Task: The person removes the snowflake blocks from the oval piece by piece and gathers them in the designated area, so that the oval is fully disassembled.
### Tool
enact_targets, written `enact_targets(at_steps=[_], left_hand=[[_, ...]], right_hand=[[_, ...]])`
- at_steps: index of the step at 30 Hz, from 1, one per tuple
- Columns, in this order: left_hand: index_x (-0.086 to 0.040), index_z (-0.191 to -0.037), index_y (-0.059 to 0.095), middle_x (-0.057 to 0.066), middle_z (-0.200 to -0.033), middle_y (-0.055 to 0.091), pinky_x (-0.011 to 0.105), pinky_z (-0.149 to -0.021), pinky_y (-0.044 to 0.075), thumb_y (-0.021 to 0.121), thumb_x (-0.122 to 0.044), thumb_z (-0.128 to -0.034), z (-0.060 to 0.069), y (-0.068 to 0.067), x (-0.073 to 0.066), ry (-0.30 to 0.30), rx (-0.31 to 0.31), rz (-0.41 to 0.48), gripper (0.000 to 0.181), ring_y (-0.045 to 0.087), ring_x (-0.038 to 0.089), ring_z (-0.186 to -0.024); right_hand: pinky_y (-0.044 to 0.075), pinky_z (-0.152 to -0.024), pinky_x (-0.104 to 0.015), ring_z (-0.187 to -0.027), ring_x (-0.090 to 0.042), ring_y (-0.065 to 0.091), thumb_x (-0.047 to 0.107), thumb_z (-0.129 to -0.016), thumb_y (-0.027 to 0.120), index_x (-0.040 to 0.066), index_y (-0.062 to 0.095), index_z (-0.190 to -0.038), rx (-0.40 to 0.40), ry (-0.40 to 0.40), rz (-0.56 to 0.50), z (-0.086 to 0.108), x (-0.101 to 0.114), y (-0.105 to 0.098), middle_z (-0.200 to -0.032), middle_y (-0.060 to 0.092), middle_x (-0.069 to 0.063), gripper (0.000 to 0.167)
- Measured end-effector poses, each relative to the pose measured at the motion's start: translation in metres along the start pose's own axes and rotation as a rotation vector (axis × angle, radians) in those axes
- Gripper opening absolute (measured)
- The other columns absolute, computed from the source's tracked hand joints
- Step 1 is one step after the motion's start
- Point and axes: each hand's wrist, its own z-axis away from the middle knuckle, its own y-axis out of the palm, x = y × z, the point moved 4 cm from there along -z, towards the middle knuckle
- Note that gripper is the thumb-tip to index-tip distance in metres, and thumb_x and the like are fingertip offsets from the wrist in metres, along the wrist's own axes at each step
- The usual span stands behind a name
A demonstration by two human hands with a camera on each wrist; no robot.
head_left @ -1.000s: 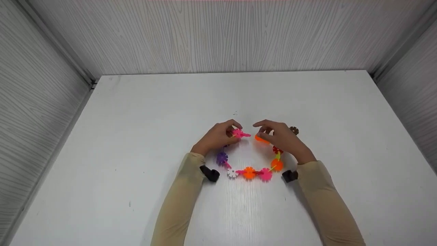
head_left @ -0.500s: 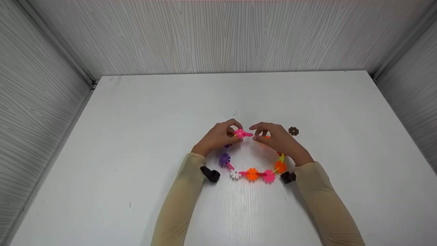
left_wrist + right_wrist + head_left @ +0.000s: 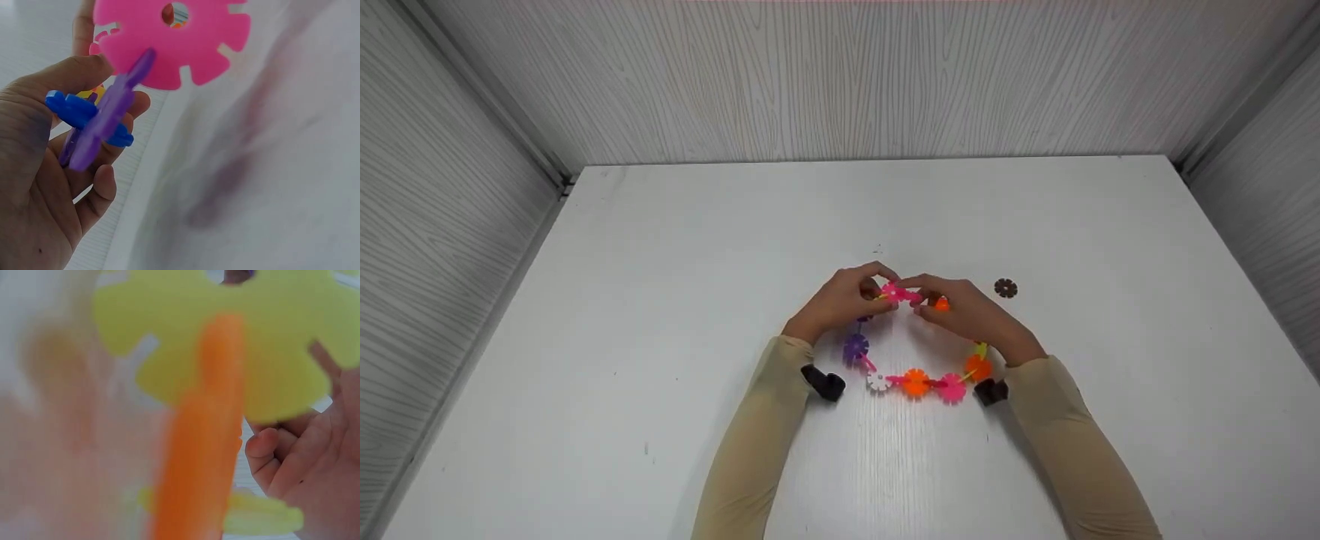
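Note:
Slotted plastic discs form a curved chain between the hands, with a white disc (image 3: 878, 382), an orange disc (image 3: 916, 383) and a pink disc (image 3: 952, 388) along its near side. My left hand (image 3: 840, 301) pinches the chain's upper left end by a pink disc (image 3: 892, 292). Thumb and forefinger of my right hand (image 3: 971, 311) pinch a second pink disc joined to it; an orange disc (image 3: 942, 304) shows beside that palm. The left wrist view has blue (image 3: 79, 111) and purple (image 3: 107, 121) discs before the palm. A yellow disc (image 3: 270, 354) largely fills the right wrist view.
A loose brown disc (image 3: 1006, 288) lies on the white table (image 3: 735, 247), to the right of and beyond my right hand. Wood-grain panels stand at the back and on both sides. Black wrist-worn devices sit by both cuffs.
My right hand has moved left to the pink discs and now pinches one, uncovering the brown disc. The chain and my left hand have shifted slightly right.

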Motion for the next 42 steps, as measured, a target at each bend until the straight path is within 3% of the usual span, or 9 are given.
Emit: enact_targets(at_steps=[10, 20, 28, 32, 42], left_hand=[[-0.024, -0.116, 0.062, 0.003, -0.082, 0.065, 0.024, -0.063, 0.047, 0.071, -0.029, -0.0868, -0.001, 0.001, 0.0, 0.037, 0.019, 0.003, 0.031, 0.052, 0.013, -0.066], [-0.023, -0.113, 0.063, 0.002, -0.079, 0.064, 0.024, -0.062, 0.049, 0.072, -0.03, -0.0856, 0.0, 0.002, -0.004, 0.084, 0.018, 0.051, 0.03, 0.054, 0.013, -0.063], [-0.022, -0.113, 0.063, 0.003, -0.079, 0.064, 0.025, -0.06, 0.05, 0.072, -0.031, -0.0849, 0.0, 0.003, -0.007, 0.066, 0.01, 0.045, 0.031, 0.053, 0.013, -0.062], [-0.022, -0.113, 0.063, 0.003, -0.08, 0.064, 0.024, -0.06, 0.05, 0.072, -0.033, -0.0849, 0.0, 0.004, -0.007, 0.05, 0.024, 0.037, 0.031, 0.053, 0.013, -0.063], [-0.022, -0.112, 0.066, 0.002, -0.079, 0.065, 0.024, -0.058, 0.046, 0.073, -0.03, -0.0839, -0.001, 0.001, -0.007, 0.07, 0.013, 0.06, 0.03, 0.053, 0.012, -0.062]], right_hand=[[0.051, -0.09, -0.042, -0.098, -0.023, 0.059, 0.016, -0.097, 0.057, 0.026, 0.058, -0.131, 0.027, -0.031, -0.022, -0.002, 0.0, 0.002, -0.12, 0.066, -0.006, 0.035], [0.054, -0.088, -0.04, -0.089, -0.021, 0.061, 0.013, -0.096, 0.059, 0.022, 0.061, -0.124, -0.006, -0.026, -0.044, 0.0, 0.002, -0.002, -0.101, 0.071, -0.009, 0.03], [0.053, -0.082, -0.035, -0.084, -0.02, 0.057, 0.012, -0.095, 0.059, 0.021, 0.064, -0.122, -0.031, -0.022, -0.026, 0.001, 0.001, -0.005, -0.097, 0.07, -0.009, 0.029], [0.054, -0.085, -0.036, -0.085, -0.02, 0.059, 0.011, -0.095, 0.06, 0.021, 0.064, -0.123, -0.025, -0.006, -0.019, 0.001, -0.001, -0.005, -0.099, 0.071, -0.008, 0.03], [0.055, -0.088, -0.038, -0.09, -0.025, 0.066, 0.01, -0.094, 0.06, 0.018, 0.066, -0.122, -0.039, -0.068, -0.034, 0.0, 0.001, -0.008, -0.108, 0.072, -0.008, 0.03]])
